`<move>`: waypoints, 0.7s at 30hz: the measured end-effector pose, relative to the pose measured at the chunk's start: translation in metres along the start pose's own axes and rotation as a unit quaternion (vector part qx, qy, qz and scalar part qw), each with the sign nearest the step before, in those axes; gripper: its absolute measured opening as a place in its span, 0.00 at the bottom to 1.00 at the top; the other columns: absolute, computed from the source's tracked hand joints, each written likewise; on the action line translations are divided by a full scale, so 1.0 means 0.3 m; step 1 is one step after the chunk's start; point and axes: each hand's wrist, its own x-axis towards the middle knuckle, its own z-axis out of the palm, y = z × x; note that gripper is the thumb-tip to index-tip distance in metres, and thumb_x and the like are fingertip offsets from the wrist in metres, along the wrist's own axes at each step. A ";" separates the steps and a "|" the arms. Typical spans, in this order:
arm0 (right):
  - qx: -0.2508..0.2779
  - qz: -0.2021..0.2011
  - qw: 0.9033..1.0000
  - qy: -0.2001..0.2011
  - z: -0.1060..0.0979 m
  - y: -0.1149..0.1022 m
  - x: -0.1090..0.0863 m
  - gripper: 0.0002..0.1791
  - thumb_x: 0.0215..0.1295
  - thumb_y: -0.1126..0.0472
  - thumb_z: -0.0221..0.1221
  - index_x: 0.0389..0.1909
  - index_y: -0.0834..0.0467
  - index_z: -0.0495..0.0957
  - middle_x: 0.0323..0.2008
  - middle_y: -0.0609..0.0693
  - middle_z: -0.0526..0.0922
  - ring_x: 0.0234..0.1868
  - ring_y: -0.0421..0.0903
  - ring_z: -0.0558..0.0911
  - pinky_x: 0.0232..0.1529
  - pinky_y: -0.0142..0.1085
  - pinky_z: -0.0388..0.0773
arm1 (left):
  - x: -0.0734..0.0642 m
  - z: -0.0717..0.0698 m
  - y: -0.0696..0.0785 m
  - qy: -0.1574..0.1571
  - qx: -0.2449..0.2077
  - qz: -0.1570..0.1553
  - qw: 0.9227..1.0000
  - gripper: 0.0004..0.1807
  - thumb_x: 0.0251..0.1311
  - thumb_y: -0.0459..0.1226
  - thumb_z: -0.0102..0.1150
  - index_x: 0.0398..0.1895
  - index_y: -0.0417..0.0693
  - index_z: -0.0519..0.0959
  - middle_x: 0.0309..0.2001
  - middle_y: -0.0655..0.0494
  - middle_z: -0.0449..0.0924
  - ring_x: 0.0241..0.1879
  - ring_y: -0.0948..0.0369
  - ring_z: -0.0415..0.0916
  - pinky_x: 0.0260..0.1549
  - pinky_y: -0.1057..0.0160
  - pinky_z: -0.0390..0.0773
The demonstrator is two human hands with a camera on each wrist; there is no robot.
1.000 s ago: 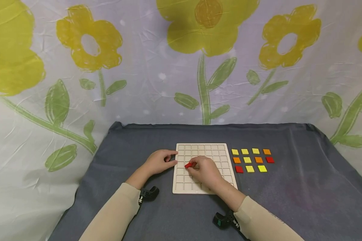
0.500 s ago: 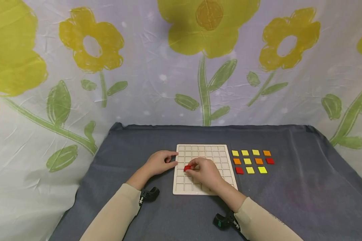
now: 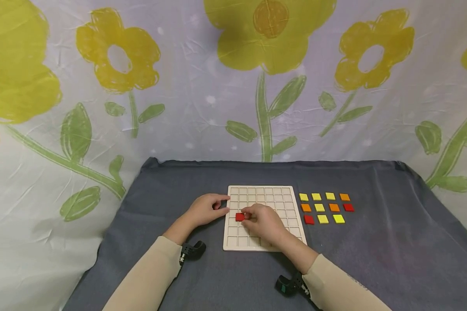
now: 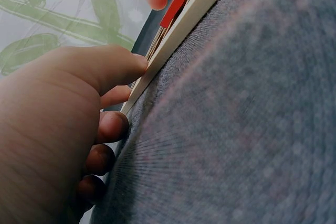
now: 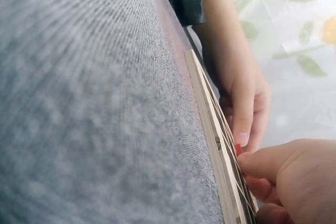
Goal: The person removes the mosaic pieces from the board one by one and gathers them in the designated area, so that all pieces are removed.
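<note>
A pale wooden grid board (image 3: 264, 248) lies flat on the dark cloth. My right hand (image 3: 265, 222) is over its left half and pinches a square red tile (image 3: 239, 217) by the right side, between thumb and fingertips. In the left wrist view the red tile (image 4: 176, 4) sits tilted just above the grid. My left hand (image 3: 205, 209) touches the board's left edge with thumb and forefinger. From the left wrist, the thumb of my left hand (image 4: 58, 114) is seen resting against the rim, the other fingers bent below it.
Right of the board lie loose tiles in rows: several yellow tiles (image 3: 319, 207), orange tiles (image 3: 334, 207) and red tiles (image 3: 309, 220). Dark cloth (image 3: 393, 242) covers the table. A flower-printed curtain (image 3: 194, 108) hangs behind. Black wrist cameras (image 3: 286, 285) hang under both wrists.
The red tile has turned from nearly edge-on to face-up and moved slightly left in my right hand's fingers. My left hand has stayed at the board's edge.
</note>
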 end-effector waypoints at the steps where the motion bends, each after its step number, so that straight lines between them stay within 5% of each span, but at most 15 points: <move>1: -0.005 -0.005 1.000 -0.001 0.000 0.000 0.001 0.14 0.62 0.63 0.71 0.49 0.59 0.88 0.31 0.40 0.80 0.33 0.38 0.77 0.39 0.36 0.77 | 0.000 -0.001 0.002 0.001 0.000 0.001 1.000 0.24 0.68 0.47 0.66 0.65 0.51 0.81 0.21 0.63 0.67 0.20 0.66 0.61 0.27 0.63 0.63; 10: -0.046 -0.008 0.999 0.018 0.000 0.001 0.000 0.14 0.61 0.59 0.73 0.48 0.56 0.89 0.29 0.40 0.73 0.29 0.39 0.71 0.30 0.34 0.69 | 0.003 -0.008 0.006 -0.001 0.002 0.001 1.000 0.24 0.68 0.47 0.66 0.65 0.51 0.81 0.21 0.63 0.67 0.20 0.66 0.61 0.27 0.63 0.63; 21: -0.019 0.012 1.000 0.008 0.001 0.001 0.002 0.10 0.61 0.58 0.73 0.43 0.54 0.89 0.31 0.40 0.75 0.32 0.40 0.73 0.34 0.36 0.72 | 0.002 -0.005 0.004 -0.001 0.004 -0.002 1.000 0.24 0.68 0.47 0.66 0.65 0.50 0.82 0.21 0.63 0.67 0.20 0.66 0.61 0.27 0.63 0.63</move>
